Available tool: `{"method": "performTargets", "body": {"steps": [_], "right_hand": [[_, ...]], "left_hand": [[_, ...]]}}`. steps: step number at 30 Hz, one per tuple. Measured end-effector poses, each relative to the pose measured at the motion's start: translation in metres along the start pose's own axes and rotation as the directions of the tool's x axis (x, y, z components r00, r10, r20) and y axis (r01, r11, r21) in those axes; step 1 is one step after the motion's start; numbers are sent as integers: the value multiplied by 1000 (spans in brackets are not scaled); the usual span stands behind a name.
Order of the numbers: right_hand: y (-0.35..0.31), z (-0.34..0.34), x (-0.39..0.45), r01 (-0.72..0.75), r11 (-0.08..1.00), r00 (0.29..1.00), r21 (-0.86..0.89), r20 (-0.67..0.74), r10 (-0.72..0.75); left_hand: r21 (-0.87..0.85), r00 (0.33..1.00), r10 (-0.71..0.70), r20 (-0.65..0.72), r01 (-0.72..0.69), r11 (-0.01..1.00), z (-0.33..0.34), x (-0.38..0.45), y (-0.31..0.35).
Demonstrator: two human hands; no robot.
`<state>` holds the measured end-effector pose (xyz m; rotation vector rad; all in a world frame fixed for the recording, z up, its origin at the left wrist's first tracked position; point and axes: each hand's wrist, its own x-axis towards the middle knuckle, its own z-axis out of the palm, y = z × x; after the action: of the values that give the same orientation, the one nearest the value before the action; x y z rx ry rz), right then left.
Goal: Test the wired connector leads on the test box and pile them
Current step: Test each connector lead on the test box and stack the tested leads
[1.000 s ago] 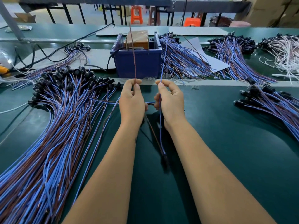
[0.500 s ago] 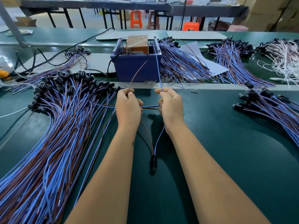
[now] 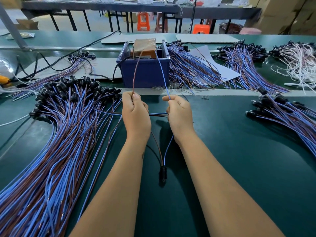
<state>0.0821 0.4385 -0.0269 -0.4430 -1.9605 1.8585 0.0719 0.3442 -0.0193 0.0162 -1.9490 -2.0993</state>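
Lead: you're holding one lead, its black connector (image 3: 163,171) hanging nearest you, its wires running up and away toward the box (image 3: 145,72).
Left hand (image 3: 136,113): you're pinching the brown wire (image 3: 136,74).
Right hand (image 3: 178,113): you're pinching the blue wire (image 3: 162,72).
Tips: both are reaching the box top; contact cannot be told.
Pile (image 3: 59,134): lying left of the box, nearer your left hand.

I'm getting just one view, a wide-angle head cam, looking fwd and down over the green table (image 3: 239,151). It's sitting close above both forearms, w/ the left hand (image 3: 136,115) and right hand (image 3: 179,115) mid-frame. The blue box (image 3: 145,72) is lying straight ahead; the edges are bending from lens distortion.
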Motion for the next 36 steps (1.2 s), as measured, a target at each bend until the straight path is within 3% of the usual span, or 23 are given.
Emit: {"method": "performTargets", "body": {"steps": [4, 14, 36], "right_hand": [[1, 0, 0, -4, 1000, 1000, 8, 9, 4], [2, 0, 2, -11, 1000, 1000, 14, 14, 11], [-7, -4, -2, -98, 994, 994, 56, 58, 95]], "left_hand": [[-55, 1000, 22, -7, -22, 998, 0, -1, 2], [68, 998, -39, -45, 42, 997, -5, 9, -4], [0, 990, -117, -81, 117, 993, -8, 13, -8]]}}
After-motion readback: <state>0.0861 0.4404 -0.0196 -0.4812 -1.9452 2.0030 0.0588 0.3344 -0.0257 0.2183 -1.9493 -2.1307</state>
